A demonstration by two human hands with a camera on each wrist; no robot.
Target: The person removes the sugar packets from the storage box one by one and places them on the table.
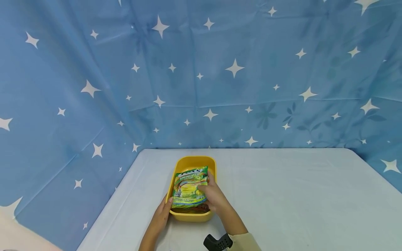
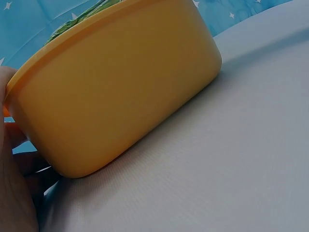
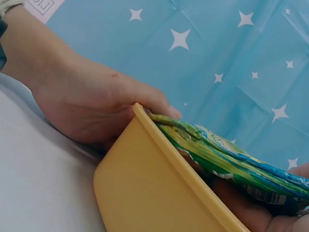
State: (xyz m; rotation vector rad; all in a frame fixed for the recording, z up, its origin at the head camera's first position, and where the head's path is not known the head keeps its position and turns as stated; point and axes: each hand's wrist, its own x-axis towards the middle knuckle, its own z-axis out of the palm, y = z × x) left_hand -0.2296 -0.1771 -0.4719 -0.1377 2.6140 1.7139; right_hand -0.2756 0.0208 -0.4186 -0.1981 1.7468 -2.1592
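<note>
A yellow plastic bin (image 1: 191,218) stands on the white table. My left hand (image 1: 161,217) grips its left side near the front, the thumb over the rim and the fingers outside; in the right wrist view that left hand (image 3: 96,99) shows at the bin's end. With my right hand (image 1: 216,197) I hold a green and yellow bag of Spring Tea candy (image 1: 187,190) by its right edge, thumb on top. The bag lies tilted over the bin's opening, its lower fingers' grip (image 3: 246,210) showing underneath. A brown packet (image 1: 202,208) peeks out below it inside the bin.
The white-covered table (image 1: 282,195) stretches far to the right of the bin. A blue curtain with white stars (image 1: 194,87) hangs behind the table and along its left side. A black strap (image 1: 218,242) is on my right wrist.
</note>
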